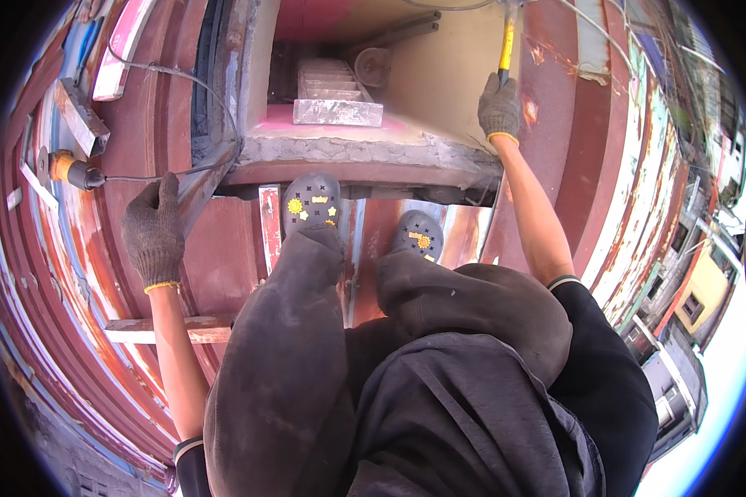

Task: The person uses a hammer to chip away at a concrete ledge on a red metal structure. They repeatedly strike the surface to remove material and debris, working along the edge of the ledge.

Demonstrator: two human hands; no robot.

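My right hand (499, 108), in a dark knit glove with a yellow cuff, is wrapped round the lower end of a hammer's (507, 43) yellow and black handle. The hammer stands beside the right side of a square opening; its head is cut off by the top edge. On the left, my gloved left hand (154, 236) is low over the red metal roofing, one digit pointing up and the others curled. It is right beside a grey metal strip (203, 192) that slants from the opening's corner; whatever its fingers hold is hidden.
An orange and black angle grinder (75, 170) lies at far left, its cord (153, 178) trailing to the opening. Metal offcuts (83, 118) lie nearby. Steps (327, 80) show inside the opening, behind its rough cement sill (373, 151). My grey clogs (313, 199) stand before it.
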